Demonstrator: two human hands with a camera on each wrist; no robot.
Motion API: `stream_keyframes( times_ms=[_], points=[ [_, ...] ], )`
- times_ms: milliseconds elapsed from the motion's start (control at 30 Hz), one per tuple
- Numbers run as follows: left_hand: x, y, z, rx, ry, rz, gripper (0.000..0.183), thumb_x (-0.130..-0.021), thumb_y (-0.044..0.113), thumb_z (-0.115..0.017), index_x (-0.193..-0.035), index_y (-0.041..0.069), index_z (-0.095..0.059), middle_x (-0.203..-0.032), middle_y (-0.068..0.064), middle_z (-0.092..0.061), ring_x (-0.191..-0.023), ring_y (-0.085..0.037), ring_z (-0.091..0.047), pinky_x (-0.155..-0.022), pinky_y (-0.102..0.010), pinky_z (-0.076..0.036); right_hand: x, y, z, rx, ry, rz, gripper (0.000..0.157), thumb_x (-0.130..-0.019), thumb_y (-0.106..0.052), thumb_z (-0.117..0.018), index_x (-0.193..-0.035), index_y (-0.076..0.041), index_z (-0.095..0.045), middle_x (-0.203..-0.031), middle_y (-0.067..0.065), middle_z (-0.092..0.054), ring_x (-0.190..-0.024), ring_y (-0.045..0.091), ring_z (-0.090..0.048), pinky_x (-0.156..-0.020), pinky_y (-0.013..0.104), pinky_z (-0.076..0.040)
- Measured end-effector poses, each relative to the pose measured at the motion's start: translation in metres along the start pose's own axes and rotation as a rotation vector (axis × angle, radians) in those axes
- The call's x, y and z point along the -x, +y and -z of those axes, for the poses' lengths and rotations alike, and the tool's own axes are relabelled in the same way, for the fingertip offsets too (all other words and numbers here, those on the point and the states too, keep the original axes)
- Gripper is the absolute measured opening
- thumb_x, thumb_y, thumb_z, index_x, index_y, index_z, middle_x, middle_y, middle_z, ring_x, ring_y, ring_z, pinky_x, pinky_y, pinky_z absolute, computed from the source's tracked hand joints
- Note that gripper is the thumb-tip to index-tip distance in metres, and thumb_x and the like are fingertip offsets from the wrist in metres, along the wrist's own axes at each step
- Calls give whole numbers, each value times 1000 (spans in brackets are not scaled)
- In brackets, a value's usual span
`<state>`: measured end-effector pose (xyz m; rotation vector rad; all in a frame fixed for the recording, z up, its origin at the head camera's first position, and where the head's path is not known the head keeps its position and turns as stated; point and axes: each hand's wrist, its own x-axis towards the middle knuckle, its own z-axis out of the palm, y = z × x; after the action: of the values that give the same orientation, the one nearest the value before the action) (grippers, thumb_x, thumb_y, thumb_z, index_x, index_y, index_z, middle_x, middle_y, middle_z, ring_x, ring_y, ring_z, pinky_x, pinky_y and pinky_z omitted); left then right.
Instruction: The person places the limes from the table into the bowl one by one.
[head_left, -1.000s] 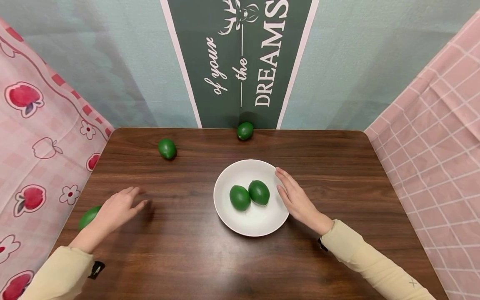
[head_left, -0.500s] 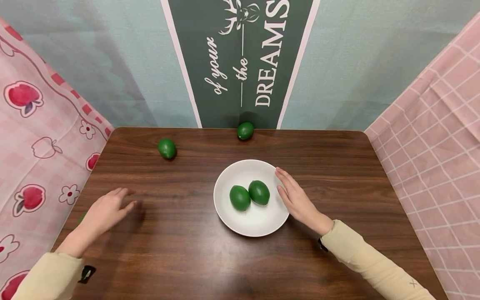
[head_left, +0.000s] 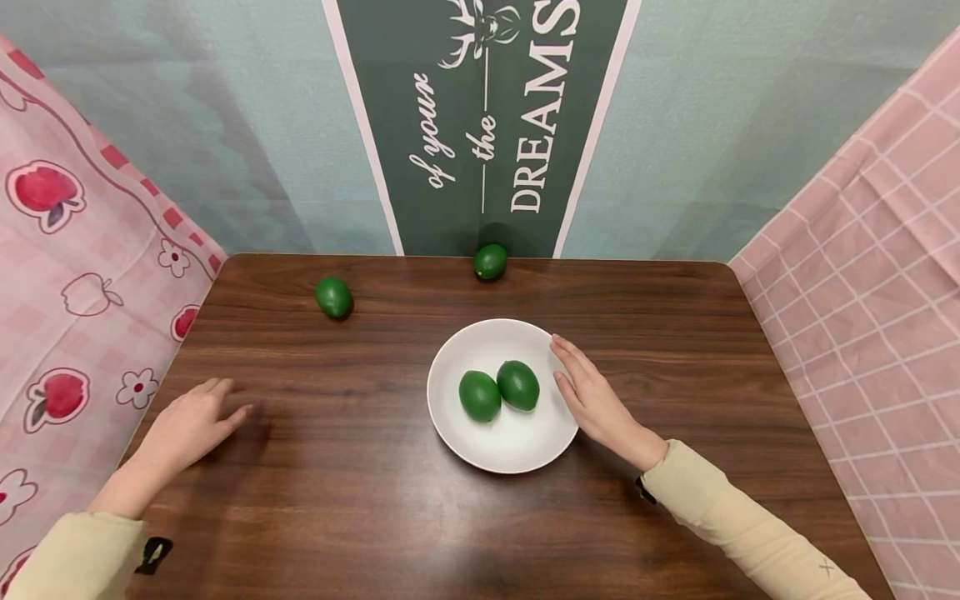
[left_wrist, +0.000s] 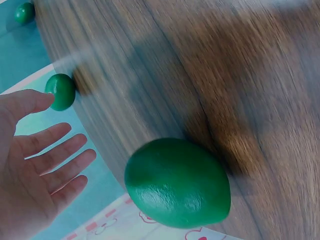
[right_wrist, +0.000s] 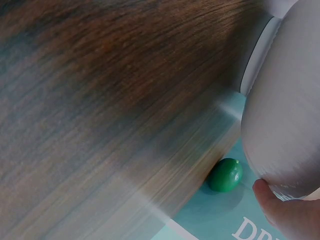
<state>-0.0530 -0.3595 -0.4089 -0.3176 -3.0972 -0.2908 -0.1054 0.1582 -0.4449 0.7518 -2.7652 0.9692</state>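
Observation:
A white bowl [head_left: 450,433] stands mid-table with two green limes, one lime [head_left: 480,396] beside another lime [head_left: 518,385]. My right hand [head_left: 600,407] rests against the bowl's right rim with its fingers fairly straight. In the right wrist view a fingertip [right_wrist: 267,197] meets the bowl's outer wall [right_wrist: 285,110]. At the left, my left hand [head_left: 183,427] hovers with loose fingers and holds nothing. The left wrist view shows a lime [left_wrist: 177,182] close to this hand and apart from it; in the head view the hand and forearm hide it.
At the back of the wooden table [head_left: 675,333] lie two more limes, one lime [head_left: 333,297] at the left and one lime [head_left: 491,262] near the middle edge. Cloths hang on three sides, including a pink checked cloth [head_left: 885,275] on the right.
My left hand has moved left, over the lime at the table's left side, which the head view no longer shows. My right hand and the bowl have stayed in place.

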Motion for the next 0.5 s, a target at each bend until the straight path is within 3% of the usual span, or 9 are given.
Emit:
stream_keyframes(
  times_ms=[333, 500],
  points=[
    [2, -13, 2, -52, 14, -19, 41, -75, 20, -70, -97, -11, -55, -90, -28, -57, -82, -45, -56, -68, -55, -43, 1, 1, 0, 2, -2, -4, 41, -95, -10, -44, -134, 3, -39, -143, 11, -33, -130, 27, -32, -103, 43, -29],
    [2, -18, 3, -45, -32, -12, 43, -76, 22, -69, -98, -12, -54, -92, -29, -56, -84, -46, -54, -69, -56, -42, 0, 0, 0, -1, -3, -2, 41, -95, -10, -44, -134, 3, -39, -143, 12, -33, -130, 28, -32, -103, 43, -29]
  ],
)
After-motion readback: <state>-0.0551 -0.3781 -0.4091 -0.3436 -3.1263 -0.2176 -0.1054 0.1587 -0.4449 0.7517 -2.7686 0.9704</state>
